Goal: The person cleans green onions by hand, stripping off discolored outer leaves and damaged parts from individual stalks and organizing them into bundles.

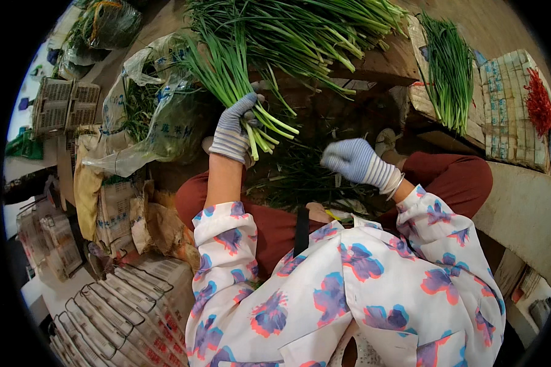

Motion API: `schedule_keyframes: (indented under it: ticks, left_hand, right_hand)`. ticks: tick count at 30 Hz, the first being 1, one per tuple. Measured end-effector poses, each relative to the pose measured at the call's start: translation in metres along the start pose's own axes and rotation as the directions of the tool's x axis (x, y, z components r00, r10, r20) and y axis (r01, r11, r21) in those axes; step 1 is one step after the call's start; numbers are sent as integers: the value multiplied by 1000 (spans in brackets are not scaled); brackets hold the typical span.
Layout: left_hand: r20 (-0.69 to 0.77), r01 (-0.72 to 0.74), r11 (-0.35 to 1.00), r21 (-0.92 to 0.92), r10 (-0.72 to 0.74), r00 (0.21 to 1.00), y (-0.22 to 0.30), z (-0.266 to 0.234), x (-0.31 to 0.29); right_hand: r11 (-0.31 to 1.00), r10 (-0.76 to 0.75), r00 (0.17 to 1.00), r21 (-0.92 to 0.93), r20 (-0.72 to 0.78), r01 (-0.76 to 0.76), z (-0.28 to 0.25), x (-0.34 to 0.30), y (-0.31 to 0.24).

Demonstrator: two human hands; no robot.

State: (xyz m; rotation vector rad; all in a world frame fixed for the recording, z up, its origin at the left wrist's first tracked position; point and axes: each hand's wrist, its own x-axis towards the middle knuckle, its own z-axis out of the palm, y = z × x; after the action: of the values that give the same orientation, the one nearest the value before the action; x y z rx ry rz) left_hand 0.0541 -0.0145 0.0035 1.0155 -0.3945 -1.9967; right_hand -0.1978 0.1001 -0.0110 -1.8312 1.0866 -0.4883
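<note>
My left hand [232, 127], in a blue-and-white striped glove, is closed around a bunch of garlic chives [221, 70]. The pale stem ends stick out past the fingers to the right, and the green leaves reach up and away. Lower right of the bunch, my right hand [360, 160], in a matching glove, hovers over my lap with its fingers curled in. Its fingertips are blurred, and whatever they hold, if anything, is hidden. A large heap of loose garlic chives [306, 30] lies on the wooden bench [389, 64] just beyond both hands.
Scattered green leaves [306, 174] lie on the ground between my knees. Left stands a clear plastic bag [174, 122] of greens, with plastic crates [64, 104] behind. At right are a separate chive bundle [450, 76] and red ties [539, 104]. A wire-bound stack [119, 306] sits lower left.
</note>
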Motion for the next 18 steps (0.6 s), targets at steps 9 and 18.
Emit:
schedule_keyframes:
  ticks: [9,18]
  left_hand:
    - [-41,-49,997,-67,46,998,-26,7,-3]
    - [478,-209,895,-393,393,785,19,13,-30]
  right_hand:
    - [985,174,979,19,-108,-173,32,78,-41]
    - [899,373,814,-44,-445,-436,30,138,37]
